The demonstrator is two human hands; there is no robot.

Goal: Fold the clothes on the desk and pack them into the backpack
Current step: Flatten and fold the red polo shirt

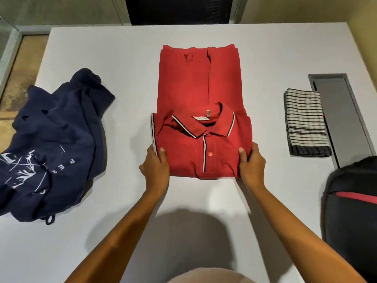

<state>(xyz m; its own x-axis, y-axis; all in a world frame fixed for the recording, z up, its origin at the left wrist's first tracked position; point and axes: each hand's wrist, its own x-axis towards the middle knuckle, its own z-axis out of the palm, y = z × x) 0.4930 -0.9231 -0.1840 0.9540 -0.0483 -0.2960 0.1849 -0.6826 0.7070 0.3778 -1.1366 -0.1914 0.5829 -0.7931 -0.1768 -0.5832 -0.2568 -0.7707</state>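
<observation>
- Head view: a red cotton polo shirt with a striped collar trim (202, 119) lies on the middle of the white desk (130, 82), its sides folded in and the collar half folded over the body toward the person.
- The left hand (156, 167) grips the near-left corner of the red polo shirt, thumb on top and fingers tucked under the fold.
- The right hand (252, 166) grips the near-right corner in the same way, thumb pressed on the fabric.
- Left of the red polo shirt, well apart, a crumpled navy blue garment with white print (53, 144) lies unfolded.
- Right of the red polo shirt, a folded white and black striped cloth (306, 123) lies flat.
- Nearer the person than that cloth, a black backpack with a red stripe (350, 211) rests at the desk's edge.
</observation>
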